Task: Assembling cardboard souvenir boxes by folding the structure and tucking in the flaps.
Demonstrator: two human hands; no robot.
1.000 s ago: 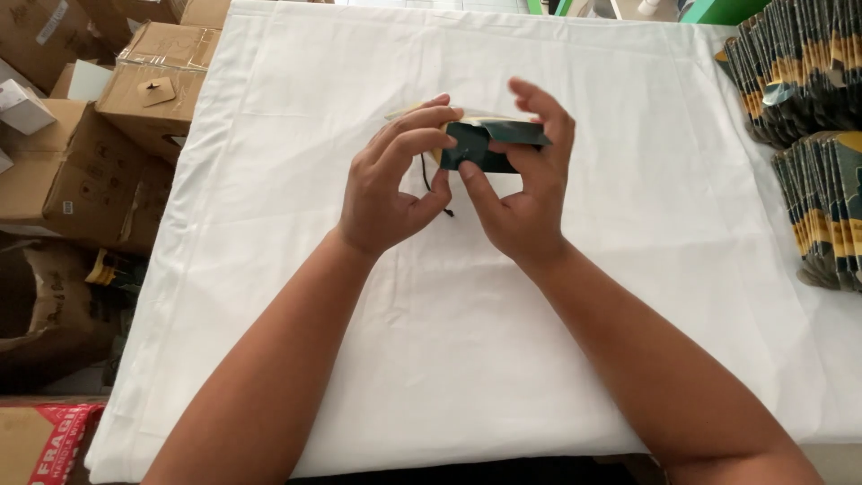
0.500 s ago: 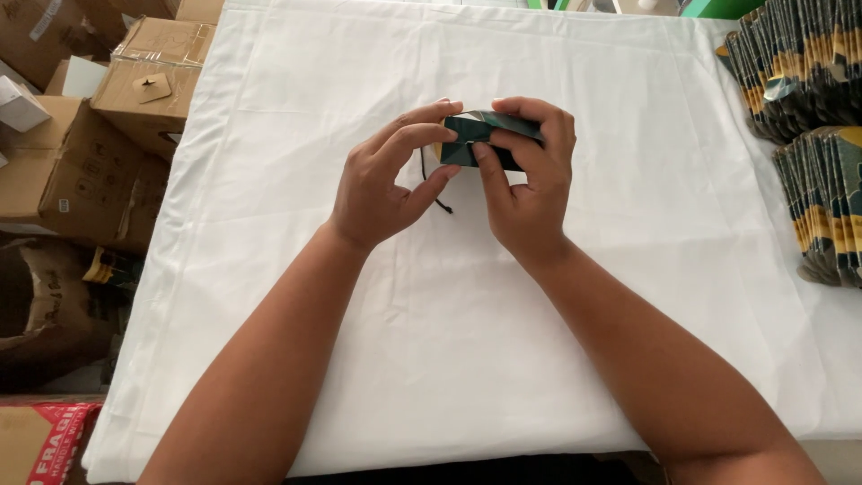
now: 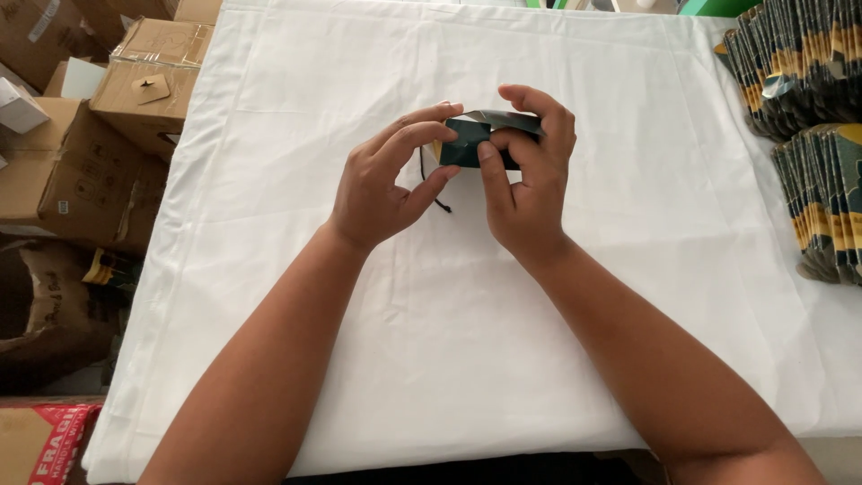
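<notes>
Both hands, my left hand point(image 3: 377, 184) and right hand point(image 3: 525, 184), were clamped together on a small dark card point(image 3: 467, 145) above the white desk point(image 3: 269, 180), its black string point(image 3: 429, 184) dangling.

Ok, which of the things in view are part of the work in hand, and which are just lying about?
In hand:
- small dark card, pinched by left hand and right hand
- black string hanging from it

Lying about:
- stacks of dark packets, right edge
- cardboard boxes, left of the white cloth
</notes>
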